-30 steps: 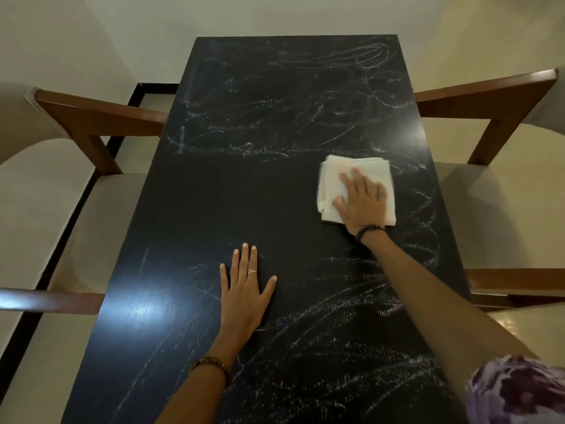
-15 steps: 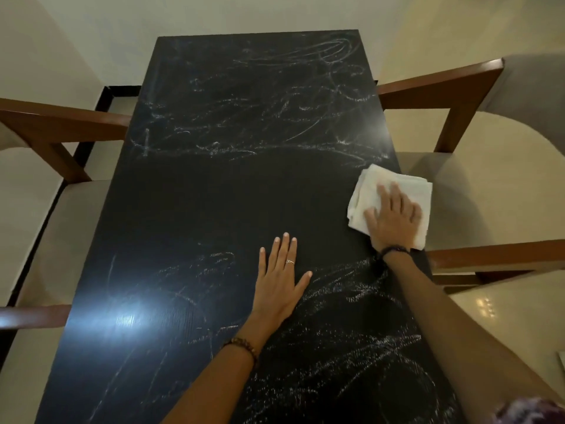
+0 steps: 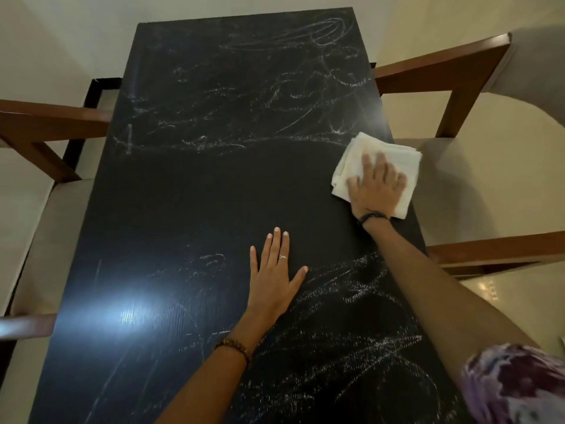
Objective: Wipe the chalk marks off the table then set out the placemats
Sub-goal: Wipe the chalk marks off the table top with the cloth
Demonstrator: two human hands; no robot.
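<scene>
The right hand (image 3: 377, 186) is pressing a folded white cloth (image 3: 351, 166) flat at the long black wooden table (image 3: 198, 194)'s right edge; the left hand (image 3: 272, 280) is resting open mid-table; nearest chalk scribbles (image 3: 238, 117) are lying just beyond the cloth, across the table's far half, nearer the right hand

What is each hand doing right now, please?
Left hand: open, flat on the table, holding nothing.
Right hand: open, fingers spread, pressing the white cloth at the table's right edge.
</scene>
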